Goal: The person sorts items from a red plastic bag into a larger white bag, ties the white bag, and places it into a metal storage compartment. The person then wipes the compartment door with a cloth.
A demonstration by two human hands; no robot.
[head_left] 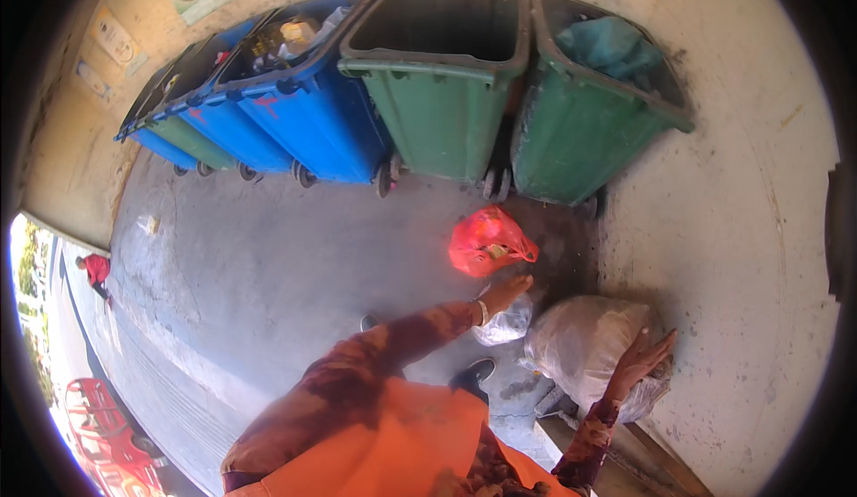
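Observation:
My right hand (639, 360) has its fingers spread at the right side of a large, full, clear plastic bag (578, 341), next to the wall. Whether its palm presses on the bag is hard to make out. My left hand (505, 294) reaches over a smaller clear plastic bag (507, 325), fingers stretched out and holding nothing visible; the hand partly hides this bag. Just beyond it lies a knotted red plastic bag (482, 245) with something yellowish showing in it.
Green wheeled bins (437, 122) and blue wheeled bins (312, 131) stand in a row along the far wall. A bare wall (723, 318) rises close on my right, with wooden boards (665, 461) by its foot. Far left are a person in red (95, 271) and a red vehicle (112, 434).

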